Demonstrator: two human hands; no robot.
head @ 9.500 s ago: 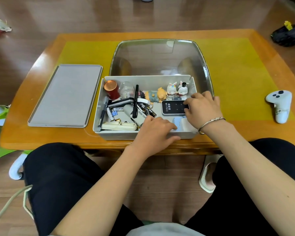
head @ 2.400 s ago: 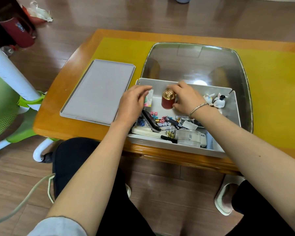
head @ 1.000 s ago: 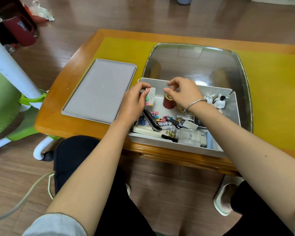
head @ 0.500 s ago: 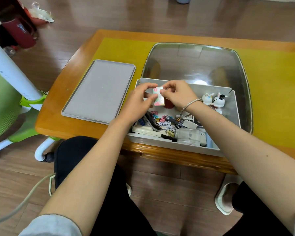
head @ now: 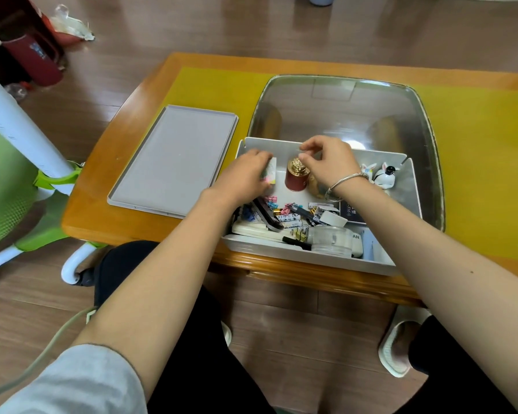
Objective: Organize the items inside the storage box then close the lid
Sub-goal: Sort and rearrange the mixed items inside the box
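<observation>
The grey storage box (head: 407, 186) sits open at the table's near edge, its clear domed lid (head: 344, 109) hinged back behind it. My left hand (head: 245, 177) holds a small pale card pack (head: 270, 171) upright against the box's far-left wall. My right hand (head: 329, 162) hovers over a red jar with a gold top (head: 296, 177), fingers loosely curled and holding nothing. Two small rabbit figurines (head: 382, 174) stand at the far right. Binder clips, batteries, a dark remote (head: 266, 216), a clear round container (head: 331, 239) and a black device (head: 352, 212) fill the near half.
A flat grey tray (head: 174, 162) lies left of the box on the yellow mat (head: 485, 162) of the wooden table (head: 114, 186). A green and white chair (head: 12, 174) stands at the left. My knees and slippers are under the near edge.
Both hands held the card pack together above the jar half a second ago. Now the left hand alone has carried it to the far-left wall, and the right hand has let go.
</observation>
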